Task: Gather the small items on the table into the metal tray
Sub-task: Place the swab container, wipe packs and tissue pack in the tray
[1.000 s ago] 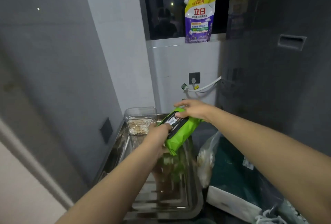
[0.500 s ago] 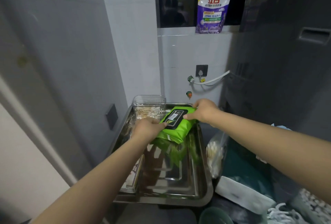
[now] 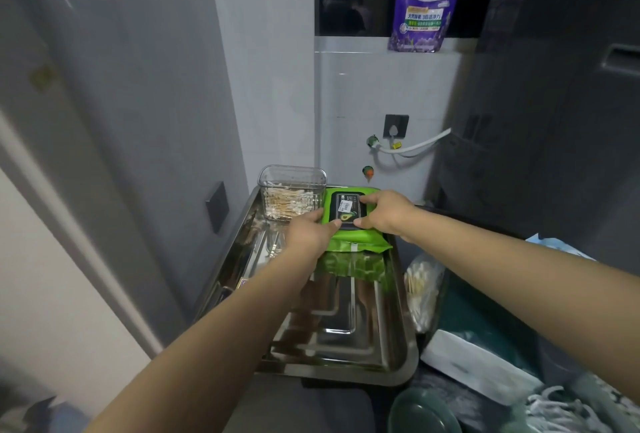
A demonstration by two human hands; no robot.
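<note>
Tray [image 3: 398,368] holds green wipes pack [image 3: 360,242] (far end), both hands gripping.

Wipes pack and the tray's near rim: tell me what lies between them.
Head view: only bare tray floor between the green wipes pack and the metal tray near rim, crossed by the left forearm above; the shine is a reflection.

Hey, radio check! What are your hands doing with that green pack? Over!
Left hand and right hand both gripping green wipes pack. Pack lying at far end of metal tray, beside clear cotton swab box. Nothing blocking.
</note>
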